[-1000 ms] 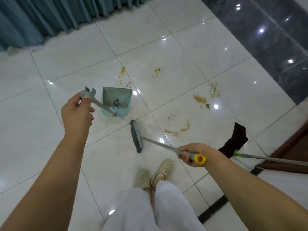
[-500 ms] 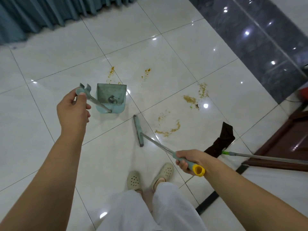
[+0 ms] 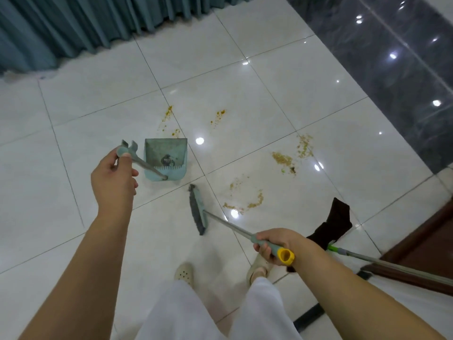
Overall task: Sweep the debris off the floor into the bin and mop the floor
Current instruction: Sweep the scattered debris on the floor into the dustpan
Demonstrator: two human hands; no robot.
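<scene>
My left hand (image 3: 114, 179) grips the top of the long handle of a teal dustpan (image 3: 166, 158), which rests on the white tile floor with a dark clump inside. My right hand (image 3: 278, 242) holds the yellow-capped grip of a broom whose teal head (image 3: 197, 209) rests on the floor just below and right of the dustpan. Yellow-brown debris lies in patches: a curved trail (image 3: 245, 200) right of the broom head, a denser heap (image 3: 284, 159) farther right, and small spots (image 3: 169, 119) beyond the dustpan.
A mop with a dark cloth head (image 3: 331, 224) and green-and-metal pole (image 3: 382, 261) lies on the floor at right. A dark glossy wall (image 3: 392, 69) bounds the right side, teal curtains (image 3: 85, 23) the far side. Brown wooden furniture (image 3: 421, 244) stands at right. My feet wear beige clogs (image 3: 183, 273).
The broom head has shifted a little on the floor near the dustpan and turned slightly. The dustpan and my left hand stay about where they were; the view has panned.
</scene>
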